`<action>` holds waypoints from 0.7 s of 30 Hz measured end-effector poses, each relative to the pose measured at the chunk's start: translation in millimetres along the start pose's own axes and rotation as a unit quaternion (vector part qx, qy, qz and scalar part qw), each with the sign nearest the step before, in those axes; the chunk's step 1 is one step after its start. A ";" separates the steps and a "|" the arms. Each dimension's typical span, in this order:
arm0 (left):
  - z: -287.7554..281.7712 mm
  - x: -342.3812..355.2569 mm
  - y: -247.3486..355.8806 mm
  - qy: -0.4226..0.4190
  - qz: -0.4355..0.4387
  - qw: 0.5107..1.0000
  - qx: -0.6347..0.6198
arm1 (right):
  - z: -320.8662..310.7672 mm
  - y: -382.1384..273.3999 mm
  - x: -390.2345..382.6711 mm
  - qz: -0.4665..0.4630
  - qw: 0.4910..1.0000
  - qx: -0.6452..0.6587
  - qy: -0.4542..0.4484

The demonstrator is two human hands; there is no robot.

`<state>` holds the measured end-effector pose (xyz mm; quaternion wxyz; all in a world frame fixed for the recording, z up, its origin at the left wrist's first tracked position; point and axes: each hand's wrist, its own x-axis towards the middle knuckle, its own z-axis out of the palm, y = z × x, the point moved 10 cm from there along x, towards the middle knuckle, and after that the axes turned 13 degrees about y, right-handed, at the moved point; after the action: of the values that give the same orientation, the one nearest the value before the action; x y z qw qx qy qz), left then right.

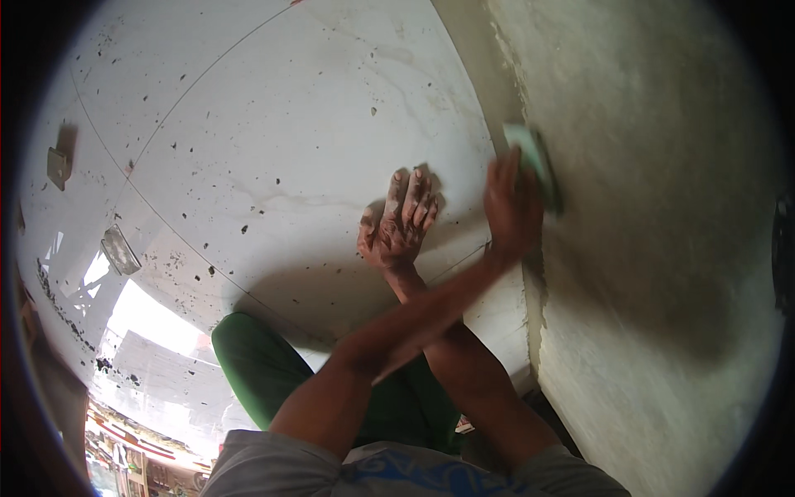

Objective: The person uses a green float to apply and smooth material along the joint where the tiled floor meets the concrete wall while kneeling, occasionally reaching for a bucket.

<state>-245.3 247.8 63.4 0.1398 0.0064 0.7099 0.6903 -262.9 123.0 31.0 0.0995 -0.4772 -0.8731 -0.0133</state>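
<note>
My arms cross, with the left forearm over the right. My left hand (pixel 513 207) is closed on a pale green hand float (pixel 534 161), slightly smeared by motion. The float lies against the grey plastered wall (pixel 646 166) on the right, near the wall's lower edge. Its grip is hidden behind my fingers. My right hand (pixel 399 228) rests palm down on the glossy white tiles (pixel 315 108), fingers stretched out and coated with grey dust. Nothing is held in it.
Dark crumbs (pixel 244 229) are scattered over the tiles. On the left are a rectangular greyish piece (pixel 122 250) and a smaller grey block (pixel 58 168). A rough mortar edge (pixel 522 91) runs along the wall's foot. My green-clad knee (pixel 257 356) is at the lower left.
</note>
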 end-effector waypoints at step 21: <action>58.8 206.7 -48.1 -0.070 0.104 0.966 0.228 | 6.3 4.1 -3.8 -0.001 0.998 0.058 -0.013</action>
<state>-422.9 344.8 -23.6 0.1114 0.1596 0.8326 0.5185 -258.5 122.8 23.8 0.1160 -0.4695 -0.8742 0.0436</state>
